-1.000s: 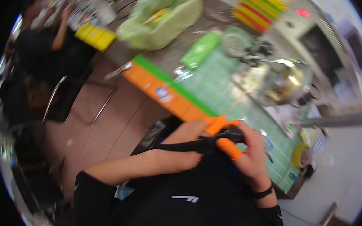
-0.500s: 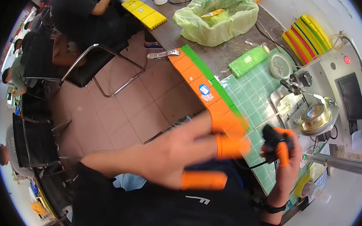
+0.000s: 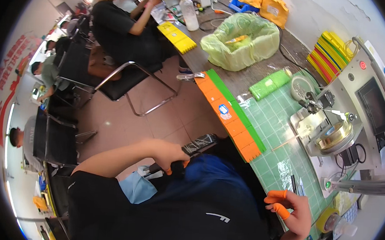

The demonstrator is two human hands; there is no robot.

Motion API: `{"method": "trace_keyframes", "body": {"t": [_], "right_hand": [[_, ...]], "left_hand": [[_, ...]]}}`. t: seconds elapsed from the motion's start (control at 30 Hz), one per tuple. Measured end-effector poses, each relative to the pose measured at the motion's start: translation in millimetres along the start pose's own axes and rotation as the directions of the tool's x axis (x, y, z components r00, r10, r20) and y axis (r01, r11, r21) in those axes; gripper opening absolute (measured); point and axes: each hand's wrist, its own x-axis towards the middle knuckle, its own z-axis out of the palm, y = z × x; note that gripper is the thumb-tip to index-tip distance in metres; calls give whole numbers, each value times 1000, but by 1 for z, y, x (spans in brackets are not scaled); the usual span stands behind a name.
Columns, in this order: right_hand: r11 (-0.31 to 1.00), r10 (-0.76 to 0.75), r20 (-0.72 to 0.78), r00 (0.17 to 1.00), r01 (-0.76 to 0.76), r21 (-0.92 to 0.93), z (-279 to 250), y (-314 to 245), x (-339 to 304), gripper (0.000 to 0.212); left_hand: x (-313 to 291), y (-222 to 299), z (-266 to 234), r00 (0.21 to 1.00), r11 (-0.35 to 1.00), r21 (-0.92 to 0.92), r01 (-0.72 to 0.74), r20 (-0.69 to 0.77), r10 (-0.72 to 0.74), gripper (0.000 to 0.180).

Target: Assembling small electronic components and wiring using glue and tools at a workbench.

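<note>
The left hand (image 3: 165, 156) is closed on a dark flat object (image 3: 198, 144) pointing toward the desk (image 3: 272, 121), while the right hand (image 3: 295, 214), fingers loosely curled and empty, is held well apart at the desk edge.

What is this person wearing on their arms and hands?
Both forearms are bare below a black short-sleeved top. The right hand has orange rubber finger covers and a black band at the wrist. The left hand shows an orange cover on at least one fingertip.

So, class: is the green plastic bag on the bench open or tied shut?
Open. The green plastic bag gapes wide at the top, its rim spread out, and yellow pieces show inside it.
</note>
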Motion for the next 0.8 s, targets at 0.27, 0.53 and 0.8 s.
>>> {"method": "trace_keyframes", "body": {"t": [0.27, 0.53, 0.8], "right_hand": [[993, -95, 72, 993, 100, -63, -4, 16, -19, 28], [981, -162, -95, 982, 149, -127, -9, 25, -25, 24], [894, -294, -571, 766, 9, -448, -14, 0, -22, 22]], "left_hand": [[61, -3, 123, 733, 887, -179, 425, 644, -221, 61], [87, -31, 118, 910, 993, 122, 3, 411, -53, 53], [17, 161, -116, 731, 754, 331, -567, -219, 646, 25]]}}
